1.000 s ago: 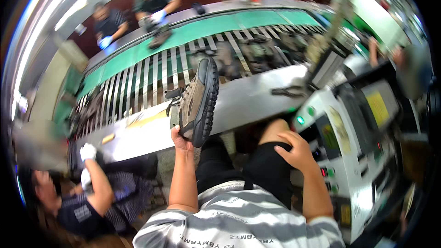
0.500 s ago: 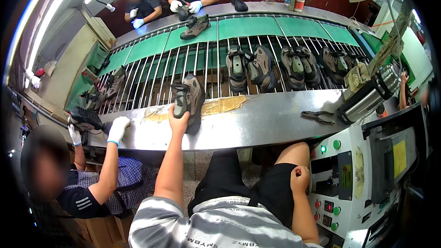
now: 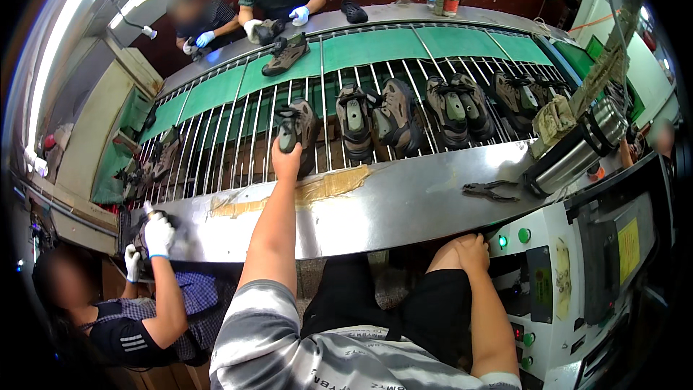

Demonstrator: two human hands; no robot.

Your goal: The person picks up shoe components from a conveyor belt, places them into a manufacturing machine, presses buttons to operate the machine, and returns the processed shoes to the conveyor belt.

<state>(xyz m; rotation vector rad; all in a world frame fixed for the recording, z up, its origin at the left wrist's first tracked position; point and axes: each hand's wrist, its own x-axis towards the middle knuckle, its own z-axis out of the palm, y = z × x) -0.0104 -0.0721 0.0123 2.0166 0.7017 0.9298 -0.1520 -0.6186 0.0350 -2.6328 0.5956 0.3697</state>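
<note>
Your left hand (image 3: 286, 159) grips a shoe (image 3: 307, 128) at the rack (image 3: 324, 112)'s near side, by its near end, probably for reach, while your right hand (image 3: 473, 251), finger spread unclear, rests on your knee (image 3: 442, 256).

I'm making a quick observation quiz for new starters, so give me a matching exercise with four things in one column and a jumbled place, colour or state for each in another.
Column one:
1. Left hand
2. Right hand
3. Pliers
4. Thermos

Column two:
A. Silver and black
B. Holding a brown hiking shoe over the metal bars
C. Lying on the steel ledge
D. Resting at the person's knee

Right pairs: 1-B, 2-D, 3-C, 4-A.
</note>
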